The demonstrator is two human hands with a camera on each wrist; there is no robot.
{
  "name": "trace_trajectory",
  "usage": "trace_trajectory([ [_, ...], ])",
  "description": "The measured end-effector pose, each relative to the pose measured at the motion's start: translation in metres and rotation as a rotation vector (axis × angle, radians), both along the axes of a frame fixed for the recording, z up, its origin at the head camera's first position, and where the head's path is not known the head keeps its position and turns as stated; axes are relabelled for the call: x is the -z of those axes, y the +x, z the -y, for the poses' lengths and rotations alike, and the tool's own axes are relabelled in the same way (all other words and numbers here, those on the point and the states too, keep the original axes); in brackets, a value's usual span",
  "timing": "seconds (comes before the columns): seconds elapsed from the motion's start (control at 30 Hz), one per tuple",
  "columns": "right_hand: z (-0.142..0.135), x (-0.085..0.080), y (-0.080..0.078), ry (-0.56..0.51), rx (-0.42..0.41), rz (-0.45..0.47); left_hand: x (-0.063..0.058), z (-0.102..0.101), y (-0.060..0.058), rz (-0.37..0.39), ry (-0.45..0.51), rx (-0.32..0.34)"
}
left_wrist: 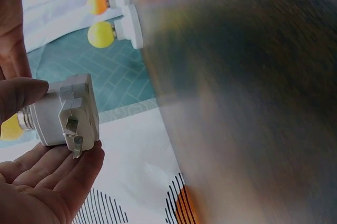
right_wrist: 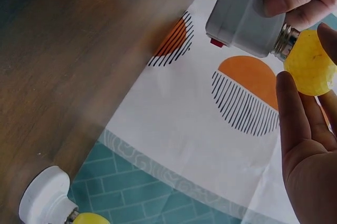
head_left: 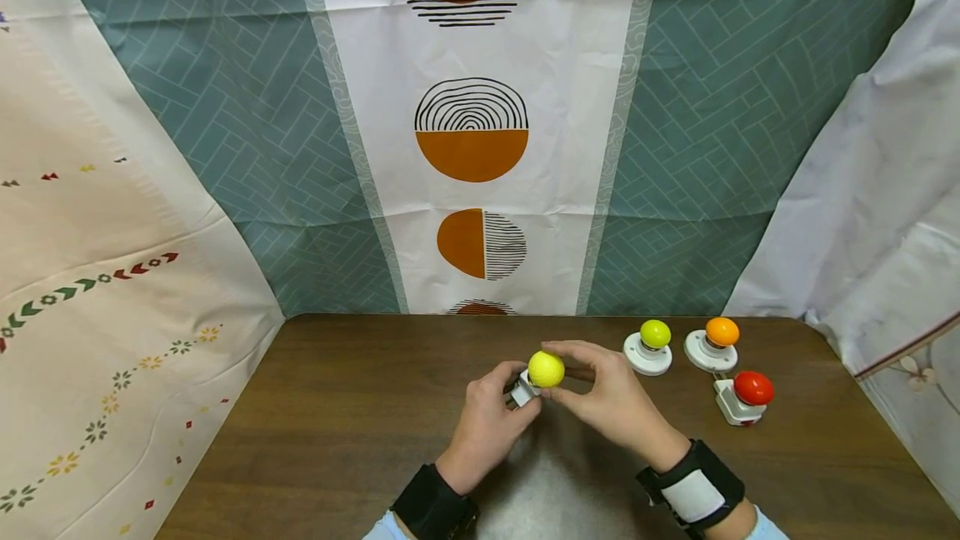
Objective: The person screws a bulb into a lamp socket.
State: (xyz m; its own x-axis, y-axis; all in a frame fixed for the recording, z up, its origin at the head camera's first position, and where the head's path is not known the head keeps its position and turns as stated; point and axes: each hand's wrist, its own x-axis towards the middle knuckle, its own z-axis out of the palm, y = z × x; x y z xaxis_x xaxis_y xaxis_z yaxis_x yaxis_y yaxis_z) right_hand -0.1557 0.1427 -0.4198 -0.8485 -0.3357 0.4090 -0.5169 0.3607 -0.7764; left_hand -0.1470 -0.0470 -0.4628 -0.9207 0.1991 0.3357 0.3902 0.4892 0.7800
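Observation:
Above the table's middle, my left hand [head_left: 489, 412] grips a white plug-in lamp socket [right_wrist: 246, 17] between thumb and fingers. Two metal prongs [left_wrist: 73, 133] stick out of its back, and a small red switch [right_wrist: 216, 42] shows on its side. A round yellow bulb [head_left: 546, 369] sits in the socket's mouth, part of its metal screw thread [right_wrist: 286, 41] exposed. My right hand [head_left: 611, 394] holds the bulb, with thumb and fingertips on opposite sides of the globe.
On the right of the brown table [head_left: 360, 440] stand a yellow-green bulb [head_left: 656, 334] and an orange bulb [head_left: 722, 331] in round white holders. Nearer me lies a red bulb [head_left: 753, 388] in a white plug-in socket [head_left: 738, 408]. Patterned cloth [head_left: 225, 107] hangs behind the table.

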Motion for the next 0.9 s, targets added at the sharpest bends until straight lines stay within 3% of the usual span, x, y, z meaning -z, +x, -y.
trace_trajectory([
  [0.27,-0.0014,0.0035,0.0007,-0.008,0.006,0.006,-0.0010,-0.0017,0.0034,0.009,0.010,0.015],
  [0.7,0.0027,0.0070,-0.0002,0.001,0.123,-0.050,-0.0013,-0.0035,0.0049,0.017,0.033,0.023],
  [0.9,0.0018,0.0070,-0.0011,0.012,0.100,-0.026,0.0012,-0.0030,0.0036,0.022,0.072,0.029],
])
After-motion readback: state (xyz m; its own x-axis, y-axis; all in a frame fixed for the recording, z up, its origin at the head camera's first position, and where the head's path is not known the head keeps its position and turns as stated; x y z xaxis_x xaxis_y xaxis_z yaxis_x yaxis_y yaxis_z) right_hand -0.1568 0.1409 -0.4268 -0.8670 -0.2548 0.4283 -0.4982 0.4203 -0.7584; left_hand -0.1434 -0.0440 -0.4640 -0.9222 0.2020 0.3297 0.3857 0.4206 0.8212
